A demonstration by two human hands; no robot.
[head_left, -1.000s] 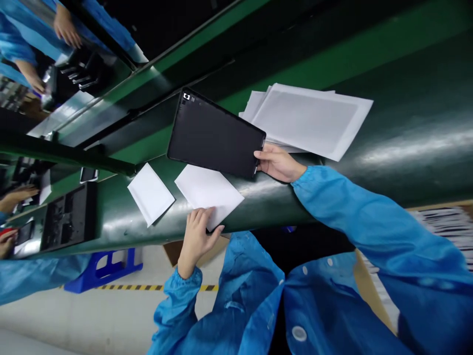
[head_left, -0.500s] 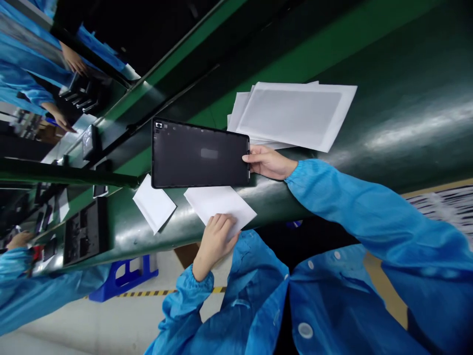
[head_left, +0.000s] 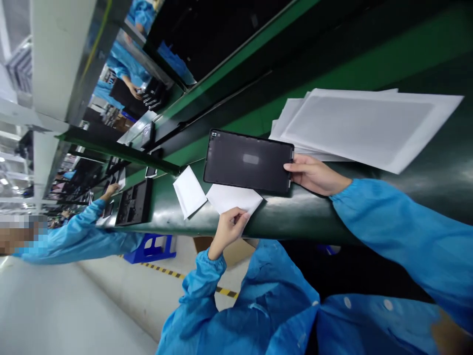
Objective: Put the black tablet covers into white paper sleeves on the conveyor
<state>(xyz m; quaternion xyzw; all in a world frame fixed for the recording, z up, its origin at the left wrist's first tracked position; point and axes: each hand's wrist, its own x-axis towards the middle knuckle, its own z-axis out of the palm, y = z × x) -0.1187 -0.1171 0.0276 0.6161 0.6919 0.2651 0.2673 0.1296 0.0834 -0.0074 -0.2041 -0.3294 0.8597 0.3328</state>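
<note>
A black tablet back cover (head_left: 236,170) with a pale rectangular patch is in my right hand (head_left: 320,175), whose thumb presses on its right end. The cover is raised over the bench with its broad flat side towards me. Below it lies a white sleeve (head_left: 231,195), partly hidden under the cover. My left hand (head_left: 231,228) is closed, thumb and fingers pinching the sleeve's near edge. To the left, a second white sleeve (head_left: 189,192) rests on the green bench. Behind my right hand lies a stack of larger white sleeves (head_left: 362,125), the top one showing a grey shape through it.
A black tray (head_left: 135,202) stands farther left on the bench (head_left: 170,217). A green bar (head_left: 148,158) crosses above the bench's left side. A blue stool (head_left: 153,249) is on the floor. Co-workers in blue sleeves (head_left: 88,241) work at the left and across the line.
The view has swung left, so the bench things appear farther right. My right hand still holds the cover. My left fingers have gone from lying on the sleeve to pinching its near edge.
</note>
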